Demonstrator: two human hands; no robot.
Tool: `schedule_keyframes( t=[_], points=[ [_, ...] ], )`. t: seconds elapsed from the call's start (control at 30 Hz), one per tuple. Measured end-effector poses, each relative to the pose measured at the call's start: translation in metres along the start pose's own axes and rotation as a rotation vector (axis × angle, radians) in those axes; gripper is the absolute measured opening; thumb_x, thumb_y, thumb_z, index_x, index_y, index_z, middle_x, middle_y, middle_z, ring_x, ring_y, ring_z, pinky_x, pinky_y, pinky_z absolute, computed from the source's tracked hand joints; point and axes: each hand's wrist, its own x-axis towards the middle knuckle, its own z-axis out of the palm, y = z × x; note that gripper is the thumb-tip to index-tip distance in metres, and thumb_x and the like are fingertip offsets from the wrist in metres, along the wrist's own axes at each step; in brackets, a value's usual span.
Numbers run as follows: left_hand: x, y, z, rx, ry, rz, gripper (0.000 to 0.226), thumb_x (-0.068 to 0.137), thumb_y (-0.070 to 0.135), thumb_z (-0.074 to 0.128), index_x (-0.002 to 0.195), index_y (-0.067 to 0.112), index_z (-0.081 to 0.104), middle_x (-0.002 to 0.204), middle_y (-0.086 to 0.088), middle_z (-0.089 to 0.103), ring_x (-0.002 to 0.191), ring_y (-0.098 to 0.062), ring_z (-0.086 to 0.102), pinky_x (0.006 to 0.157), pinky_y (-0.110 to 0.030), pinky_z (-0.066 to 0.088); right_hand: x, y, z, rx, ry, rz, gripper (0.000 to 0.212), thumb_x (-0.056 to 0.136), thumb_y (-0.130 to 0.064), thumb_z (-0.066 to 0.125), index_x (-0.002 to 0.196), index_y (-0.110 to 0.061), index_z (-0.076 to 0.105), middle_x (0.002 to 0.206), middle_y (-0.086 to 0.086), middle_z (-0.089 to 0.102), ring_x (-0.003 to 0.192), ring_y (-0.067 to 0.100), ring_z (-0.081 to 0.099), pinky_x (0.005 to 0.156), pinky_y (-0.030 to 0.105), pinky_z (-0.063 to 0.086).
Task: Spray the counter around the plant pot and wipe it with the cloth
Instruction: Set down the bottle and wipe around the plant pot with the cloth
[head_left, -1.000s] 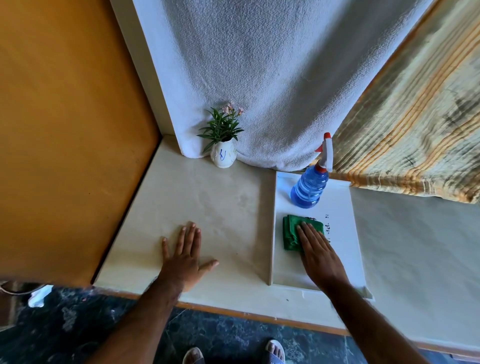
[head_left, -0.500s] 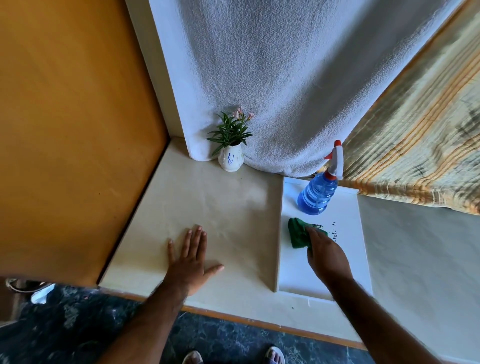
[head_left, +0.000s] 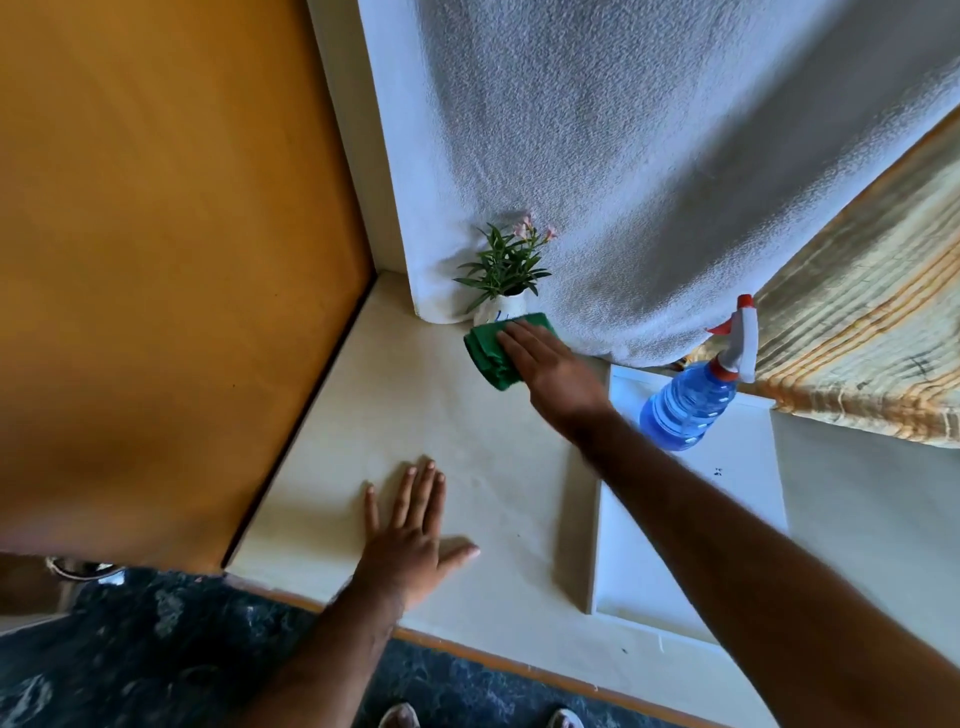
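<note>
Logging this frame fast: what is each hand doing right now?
Left hand: open, flat on the counter, holding nothing.
Right hand: open, fingers pressing the green cloth down beside the plant pot.

Matt counter (head_left: 426, 426), soft cloth (head_left: 485, 353)

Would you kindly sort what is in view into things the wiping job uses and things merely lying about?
In use: green cloth, plant pot, counter, spray bottle, right hand.
Lying about: white towel, striped fabric, white tray.
</note>
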Motion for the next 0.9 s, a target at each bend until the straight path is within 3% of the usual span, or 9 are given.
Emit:
schedule_keyframes(
  t=[0.1,0.2,0.3,0.67,0.83,0.9],
  points=[
    [-0.002,-0.001,0.004,-0.006,0.026,0.014,0.105,0.079,0.089,0.005,0.149,0.019,-0.031,0.160,-0.004,-0.037,0.147,-0.024,-0.034,0.111,-0.065,-0.025,0.028,0.008,0.010,-0.067,-0.112,-0.095,0.058,0.088,-0.006,0.020,0.130,0.010,0.056,0.133,0.032,0.057,0.125,0.047,0.053,0.109,0.056,0.040],
    [-0.004,-0.001,0.006,-0.014,0.109,0.041,0.106,0.083,0.087,0.013,0.157,0.013,-0.004,0.167,-0.008,-0.011,0.153,-0.031,-0.009,0.114,-0.069,-0.008,0.039,0.016,0.022,-0.060,-0.112,-0.119,0.037,0.089,0.010,0.047,0.123,0.012,0.061,0.126,0.034,0.061,0.119,0.049,0.058,0.104,0.059,0.045],
    [-0.003,-0.003,0.008,0.002,0.149,0.062,0.105,0.085,0.086,0.018,0.157,0.009,0.012,0.167,-0.011,0.007,0.153,-0.033,0.007,0.113,-0.071,0.002,0.044,0.022,0.034,-0.054,-0.073,-0.173,0.039,0.077,0.018,0.069,0.116,0.014,0.065,0.120,0.034,0.065,0.112,0.049,0.062,0.096,0.062,0.050],
    [-0.001,-0.007,0.015,0.003,0.162,0.055,0.106,0.086,0.087,0.023,0.158,0.011,0.005,0.169,-0.009,0.001,0.154,-0.031,0.001,0.114,-0.071,0.001,0.027,0.018,0.072,0.096,-0.234,-0.115,0.043,0.085,0.017,0.056,0.128,0.011,0.058,0.134,0.033,0.056,0.127,0.049,0.051,0.111,0.056,0.035],
    [-0.001,-0.007,0.015,0.005,0.162,0.049,0.106,0.085,0.087,0.022,0.158,0.012,0.003,0.169,-0.008,-0.001,0.154,-0.029,-0.001,0.114,-0.071,0.001,0.034,0.013,0.060,0.058,-0.083,-0.238,0.037,0.087,0.007,0.045,0.117,0.008,0.067,0.123,0.028,0.066,0.116,0.044,0.062,0.101,0.058,0.048],
    [-0.001,-0.007,0.016,-0.001,0.161,0.047,0.106,0.085,0.088,0.021,0.158,0.013,0.001,0.169,-0.007,-0.003,0.154,-0.025,-0.006,0.114,-0.071,-0.001,0.044,0.011,0.053,0.039,-0.042,-0.297,0.034,0.086,0.011,0.057,0.118,0.007,0.067,0.124,0.027,0.066,0.118,0.043,0.061,0.101,0.058,0.048]
  ],
)
